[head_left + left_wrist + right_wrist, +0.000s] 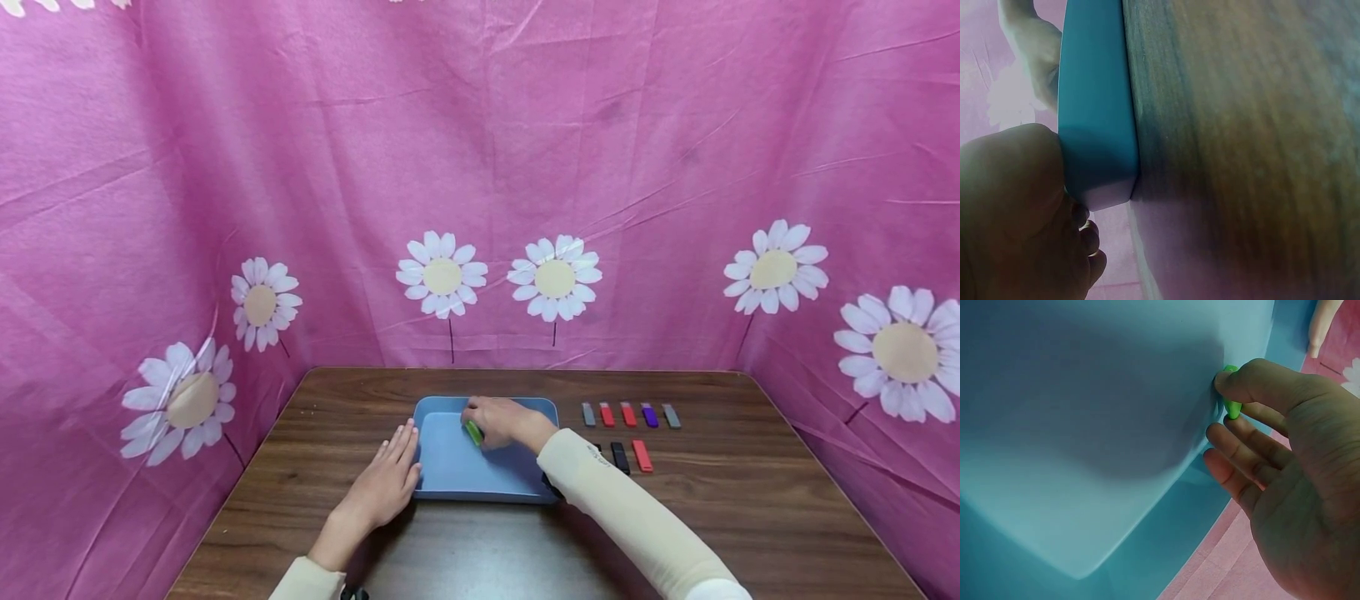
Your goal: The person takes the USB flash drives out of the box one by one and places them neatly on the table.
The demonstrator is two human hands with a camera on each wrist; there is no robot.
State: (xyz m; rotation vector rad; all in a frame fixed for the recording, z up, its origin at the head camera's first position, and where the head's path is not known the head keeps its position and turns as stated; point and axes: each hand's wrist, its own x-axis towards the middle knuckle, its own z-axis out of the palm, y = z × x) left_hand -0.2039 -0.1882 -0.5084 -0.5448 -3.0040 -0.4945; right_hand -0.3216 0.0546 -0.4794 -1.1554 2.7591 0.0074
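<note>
A blue rectangular tray [450,467] lies on the table. Over its inside, my right hand [501,421] pinches a small green USB stick [1232,407] between thumb and index finger; its other fingers are loosely bent. Part of the stick is hidden by the fingers. In the head view the green stick slants just above the tray floor; whether it touches is unclear. My left hand [384,483] lies with extended fingers against the tray's left side, and the left wrist view has it beside the tray's outer wall [1097,106].
Right of the tray, USB sticks lie in two rows. The back row holds grey [588,414], red [607,414], purple [649,416] and further sticks; the front has black [620,457] and red [642,456] ones, partly behind my right sleeve [622,492]. A pink flowered cloth [495,167] surrounds the table.
</note>
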